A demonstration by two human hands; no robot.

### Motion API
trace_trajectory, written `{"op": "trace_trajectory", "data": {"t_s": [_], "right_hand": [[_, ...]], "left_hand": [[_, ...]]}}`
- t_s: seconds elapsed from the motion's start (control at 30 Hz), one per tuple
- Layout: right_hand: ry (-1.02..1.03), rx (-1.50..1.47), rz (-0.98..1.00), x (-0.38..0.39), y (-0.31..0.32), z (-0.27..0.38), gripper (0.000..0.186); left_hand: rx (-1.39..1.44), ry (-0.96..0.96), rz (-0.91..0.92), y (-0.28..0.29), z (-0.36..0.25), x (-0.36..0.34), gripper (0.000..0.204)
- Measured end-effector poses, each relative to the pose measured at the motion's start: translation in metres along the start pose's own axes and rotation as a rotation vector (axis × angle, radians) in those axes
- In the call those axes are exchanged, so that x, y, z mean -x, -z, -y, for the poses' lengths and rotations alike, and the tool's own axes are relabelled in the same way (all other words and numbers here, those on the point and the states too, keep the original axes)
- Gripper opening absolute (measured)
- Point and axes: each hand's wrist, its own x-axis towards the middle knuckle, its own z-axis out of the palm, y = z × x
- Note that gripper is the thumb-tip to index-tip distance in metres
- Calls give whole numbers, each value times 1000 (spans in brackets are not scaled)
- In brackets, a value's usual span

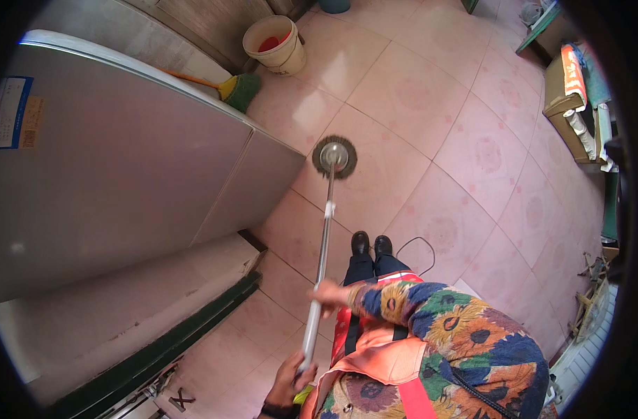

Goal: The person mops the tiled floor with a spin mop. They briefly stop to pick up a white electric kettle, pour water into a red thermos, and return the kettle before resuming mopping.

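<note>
A mop (322,251) with a long metal pole slants away from me, its round, grey-brown fringed head resting on the pink tiled floor. My right hand (329,295) is closed around the middle of the pole, coming from a flower-patterned sleeve. Lower down, close to the pole's near end, my left hand (289,380) wraps the pale grip; a dark band circles that wrist. The mop head lies just off the corner of a grey refrigerator (144,160).
Beyond the refrigerator, a green-bristled broom (242,92) lies beside a white bucket (291,59) with something red inside. A cardboard box (562,94) stands at the far right. My black shoes (361,243) are near a thin cable loop (431,251). A dark green ledge (158,353) runs at left.
</note>
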Motion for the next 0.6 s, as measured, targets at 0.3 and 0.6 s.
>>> {"op": "trace_trajectory", "data": {"t_s": [0.3, 0.6], "right_hand": [[235, -144, -440, 7, -9, -7, 26], [423, 86, -1077, 15, 202, 80, 40]], "left_hand": [[38, 100, 165, -19, -25, 23, 30], [-59, -46, 512, -197, -96, -118, 24]]}}
